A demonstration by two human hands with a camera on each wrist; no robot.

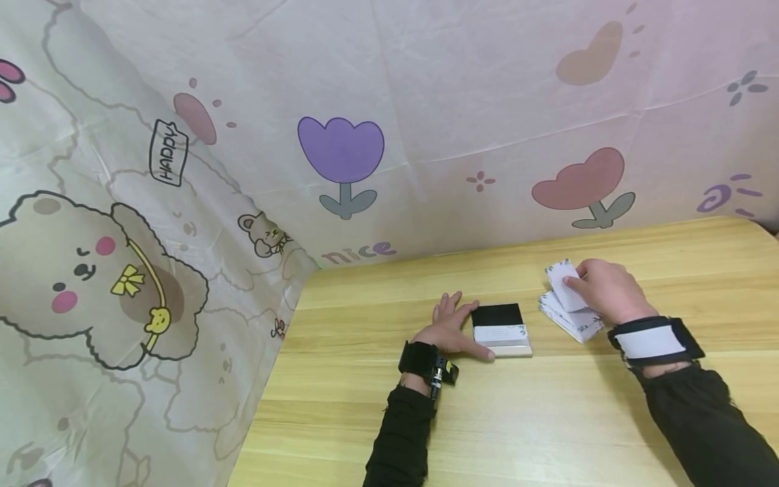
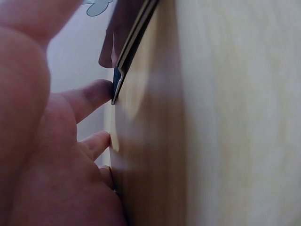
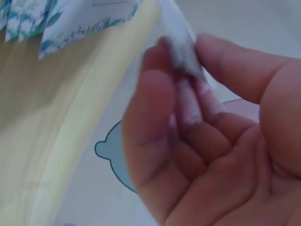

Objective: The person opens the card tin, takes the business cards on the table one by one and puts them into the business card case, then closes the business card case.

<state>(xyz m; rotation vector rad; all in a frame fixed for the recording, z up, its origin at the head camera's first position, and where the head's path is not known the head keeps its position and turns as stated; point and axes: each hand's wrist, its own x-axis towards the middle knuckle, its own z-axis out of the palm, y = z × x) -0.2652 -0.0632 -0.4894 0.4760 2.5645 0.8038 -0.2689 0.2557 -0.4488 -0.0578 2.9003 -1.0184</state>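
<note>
On the wooden counter (image 1: pixel 377 406), near its middle, lies a flat card case (image 1: pixel 500 329) with a black upper part, a white card face below it and a pale lower edge. Left hand (image 1: pixel 453 328) rests flat on the counter just beside the case's left edge, fingers (image 2: pixel 91 96) straight and relaxed, grasping nothing. The left wrist view shows one fingertip touching the case's thin edge. The thumb runs along the case's lower left side.

Right of the case, apart from it, sits a fanned stack of cards (image 1: pixel 569 318), white with a blue-green leaf pattern along the edges. Right hand (image 1: pixel 605 291) is over this stack, and its thumb and fingers (image 3: pixel 155 94) pinch a single card (image 1: pixel 562 281), raised above the rest. The right wrist view confirms the pinch, though the card (image 3: pixel 181 42) is blurred there.

Both forearms wear dark sleeves and wrist straps. A cloth backdrop (image 1: pixel 341 155) printed with tulips, hearts and cartoon bears stands behind and to the left of the counter.
</note>
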